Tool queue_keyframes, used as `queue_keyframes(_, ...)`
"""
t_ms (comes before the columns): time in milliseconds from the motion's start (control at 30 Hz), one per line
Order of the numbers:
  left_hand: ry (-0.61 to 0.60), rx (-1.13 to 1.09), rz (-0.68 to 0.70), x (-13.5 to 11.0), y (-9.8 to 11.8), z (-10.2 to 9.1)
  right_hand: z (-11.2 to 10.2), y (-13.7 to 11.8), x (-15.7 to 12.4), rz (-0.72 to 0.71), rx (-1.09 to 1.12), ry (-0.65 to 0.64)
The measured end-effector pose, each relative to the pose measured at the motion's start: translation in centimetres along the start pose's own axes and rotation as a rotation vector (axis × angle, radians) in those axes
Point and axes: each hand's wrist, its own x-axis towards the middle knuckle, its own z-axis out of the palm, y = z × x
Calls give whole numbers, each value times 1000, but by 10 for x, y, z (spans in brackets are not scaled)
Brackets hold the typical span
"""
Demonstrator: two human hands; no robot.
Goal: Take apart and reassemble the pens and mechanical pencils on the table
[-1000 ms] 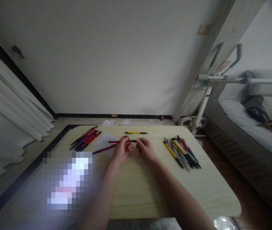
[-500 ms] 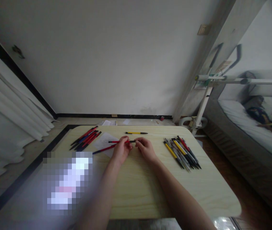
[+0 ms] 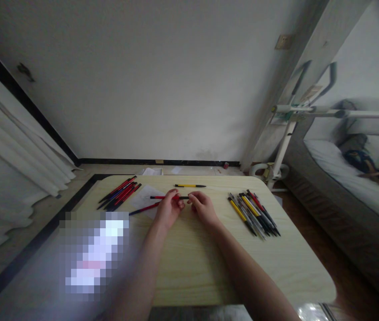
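Above the middle of the table, my left hand (image 3: 170, 208) is closed around the barrel of a red and black pen (image 3: 157, 197). The fingertips of my right hand (image 3: 201, 205) pinch the pen's dark front end, to the right of the left hand. Just beyond both hands lies a yellow pen (image 3: 190, 185) with black ends. A second red pen (image 3: 144, 208) with a dark tip rests on the table, partly over a sheet of thin white paper (image 3: 142, 196); its right end is hidden by my left hand.
On the left of the wooden table (image 3: 189, 267) lies a bunch of red, black and blue pens (image 3: 119, 192). A pile of yellow, grey, black and red pens (image 3: 253, 214) lies on the right. Beyond the right side stands white exercise equipment (image 3: 284, 147).
Both hands stay in nearly the same place. The held pen and my left hand have shifted very slightly to the left.
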Motion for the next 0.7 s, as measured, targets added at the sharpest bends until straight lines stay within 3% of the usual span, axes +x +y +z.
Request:
queue_keyframes(233, 24, 18, -15, -1, 0, 2, -1, 3, 0, 18, -58, -27)
queue_keyframes(467, 67, 122, -39, -1, -6, 5, -4, -1, 1, 14, 30, 9)
queue_keyframes(700, 4, 159, 34, -2, -6, 4, -5, -6, 1, 41, 74, 42)
